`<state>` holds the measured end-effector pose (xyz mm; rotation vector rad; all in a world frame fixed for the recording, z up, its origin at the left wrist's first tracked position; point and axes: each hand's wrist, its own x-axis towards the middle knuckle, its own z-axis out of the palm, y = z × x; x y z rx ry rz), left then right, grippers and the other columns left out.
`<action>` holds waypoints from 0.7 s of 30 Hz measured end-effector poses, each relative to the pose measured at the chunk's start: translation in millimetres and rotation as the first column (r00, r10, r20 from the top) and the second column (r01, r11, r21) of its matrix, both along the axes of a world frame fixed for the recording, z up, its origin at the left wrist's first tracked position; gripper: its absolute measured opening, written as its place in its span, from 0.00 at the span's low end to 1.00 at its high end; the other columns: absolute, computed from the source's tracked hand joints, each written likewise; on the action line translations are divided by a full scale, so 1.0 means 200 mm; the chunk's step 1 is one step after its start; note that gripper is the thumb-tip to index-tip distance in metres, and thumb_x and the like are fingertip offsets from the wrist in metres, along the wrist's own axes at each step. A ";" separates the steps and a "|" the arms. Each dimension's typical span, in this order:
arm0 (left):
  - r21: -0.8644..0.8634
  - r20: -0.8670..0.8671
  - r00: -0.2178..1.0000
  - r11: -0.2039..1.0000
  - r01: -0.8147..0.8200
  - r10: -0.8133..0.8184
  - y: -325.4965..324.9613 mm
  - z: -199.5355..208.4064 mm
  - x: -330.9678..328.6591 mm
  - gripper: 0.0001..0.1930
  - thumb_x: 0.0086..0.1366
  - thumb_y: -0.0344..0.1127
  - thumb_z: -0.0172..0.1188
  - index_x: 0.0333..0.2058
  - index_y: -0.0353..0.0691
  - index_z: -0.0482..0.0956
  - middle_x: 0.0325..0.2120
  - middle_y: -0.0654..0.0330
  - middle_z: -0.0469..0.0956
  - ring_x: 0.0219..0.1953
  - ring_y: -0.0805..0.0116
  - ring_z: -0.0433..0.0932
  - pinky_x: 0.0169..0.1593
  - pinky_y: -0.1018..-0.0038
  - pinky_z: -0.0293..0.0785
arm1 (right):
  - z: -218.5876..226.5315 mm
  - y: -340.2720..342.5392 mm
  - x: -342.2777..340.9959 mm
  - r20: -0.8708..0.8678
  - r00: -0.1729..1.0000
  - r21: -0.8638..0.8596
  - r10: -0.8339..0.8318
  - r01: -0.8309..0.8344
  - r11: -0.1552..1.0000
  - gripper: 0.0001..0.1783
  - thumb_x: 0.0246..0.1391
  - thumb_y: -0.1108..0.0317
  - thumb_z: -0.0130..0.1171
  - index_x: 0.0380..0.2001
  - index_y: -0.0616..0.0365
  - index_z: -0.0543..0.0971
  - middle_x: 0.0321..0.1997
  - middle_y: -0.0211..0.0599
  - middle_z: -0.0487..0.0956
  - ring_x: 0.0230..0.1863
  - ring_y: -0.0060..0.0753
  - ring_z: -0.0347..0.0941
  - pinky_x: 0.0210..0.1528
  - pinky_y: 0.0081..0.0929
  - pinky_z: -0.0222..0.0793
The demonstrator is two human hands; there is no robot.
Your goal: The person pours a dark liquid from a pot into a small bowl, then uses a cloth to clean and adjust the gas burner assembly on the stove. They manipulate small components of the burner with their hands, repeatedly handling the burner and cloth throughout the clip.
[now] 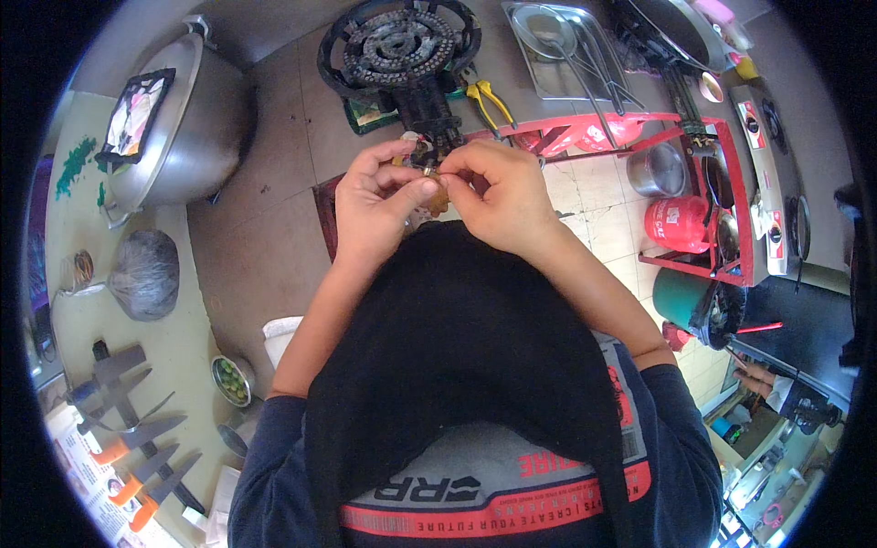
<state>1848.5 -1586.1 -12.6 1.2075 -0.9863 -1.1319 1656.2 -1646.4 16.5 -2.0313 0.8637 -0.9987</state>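
My left hand (382, 187) pinches a small brass-coloured fitting (428, 171) between thumb and fingers. Close against it, the fingertips of my right hand (501, 190) are pressed together at the fitting's right side; whether they hold the same piece or something thin beside it is too small to make out. Just beyond both hands stands a black cast-iron gas burner (402, 46), its dark inlet pipe (427, 110) pointing toward me. To the right of that pipe lie pliers with yellow and black handles (493, 102).
A metal tray (589, 87) with a strainer (545, 29) sits at the far right. Below it runs a red metal frame (744, 228) with pots and red cylinders. On the left are a large pot (169, 119), several knives (137, 443) on a wall rack and a bowl of green fruit (231, 380).
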 end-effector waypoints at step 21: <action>-0.019 0.221 0.974 0.998 -0.052 0.055 -0.04 0.03 -0.03 0.26 0.61 0.26 0.77 0.57 0.37 0.79 0.34 0.58 0.90 0.35 0.78 0.84 0.42 0.78 0.79 | 0.06 -0.03 -0.03 -0.075 0.997 -0.260 0.007 -0.026 0.965 0.06 0.54 0.72 0.69 0.35 0.59 0.83 0.32 0.42 0.79 0.36 0.52 0.80 0.41 0.45 0.76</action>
